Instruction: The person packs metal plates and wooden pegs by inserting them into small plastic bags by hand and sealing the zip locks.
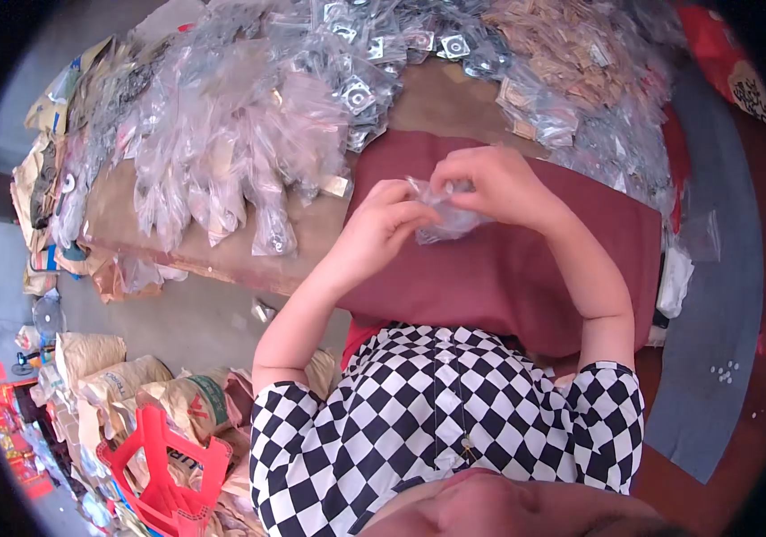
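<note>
A small clear plastic bag (447, 224) hangs between my two hands, above the dark red cloth (508, 277) on the table edge. My left hand (393, 215) pinches the bag's left side near its top. On the other side, my right hand (481, 183) has its fingers curled at the bag's upper edge. What lies inside the bag is too blurred to make out. To the left of my left hand lies a heap of clear bags (222, 134), some with small metal parts inside.
More bags with square metal pieces (356, 94) and brownish packets (571, 54) cover the table's far side. On the floor at the lower left are a red plastic stool (163, 470) and paper sacks (123, 376). A grey strip (714, 358) runs along the right.
</note>
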A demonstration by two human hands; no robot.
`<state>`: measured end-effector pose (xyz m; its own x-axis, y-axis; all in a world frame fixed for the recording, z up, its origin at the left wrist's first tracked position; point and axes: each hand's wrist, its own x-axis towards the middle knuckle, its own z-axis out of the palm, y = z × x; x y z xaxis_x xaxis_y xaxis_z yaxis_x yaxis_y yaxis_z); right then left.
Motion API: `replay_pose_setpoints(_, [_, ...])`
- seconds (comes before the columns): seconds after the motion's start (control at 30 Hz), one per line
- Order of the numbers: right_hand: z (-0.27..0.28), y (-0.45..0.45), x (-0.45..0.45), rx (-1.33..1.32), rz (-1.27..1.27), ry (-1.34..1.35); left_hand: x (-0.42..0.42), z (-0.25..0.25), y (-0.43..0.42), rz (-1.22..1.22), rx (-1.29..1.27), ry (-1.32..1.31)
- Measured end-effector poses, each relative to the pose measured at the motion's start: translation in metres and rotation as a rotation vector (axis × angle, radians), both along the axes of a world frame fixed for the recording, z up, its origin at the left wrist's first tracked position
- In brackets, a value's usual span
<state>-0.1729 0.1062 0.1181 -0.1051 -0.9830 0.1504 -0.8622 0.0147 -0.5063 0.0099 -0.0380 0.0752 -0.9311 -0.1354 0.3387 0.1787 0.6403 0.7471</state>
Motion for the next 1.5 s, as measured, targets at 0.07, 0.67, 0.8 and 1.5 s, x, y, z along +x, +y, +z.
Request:
replay_pose_setpoints(0.07, [0.01, 0.002, 0.005, -0.004, 0.042, 0.026, -0.003, -0.001, 0.006, -0.068, -0.061, 0.051])
replay_pose_setpoints(0.67, [-0.005, 0.022, 0.029, -0.168, 0.043, 0.039, 0.007, 0.015, 0.019, -0.111, -0.143, 0.088])
replay_pose_setpoints(0.8, [-0.007, 0.021, 0.035, 0.096, 0.148, 0.379, 0.012, 0.012, 0.021, -0.106, -0.165, 0.043])
replay_pose_setpoints(1.5, [0.041, 0.052, 0.034, -0.386, -0.069, 0.313, 0.016, 0.047, -0.01, -0.022, -0.539, 0.19])
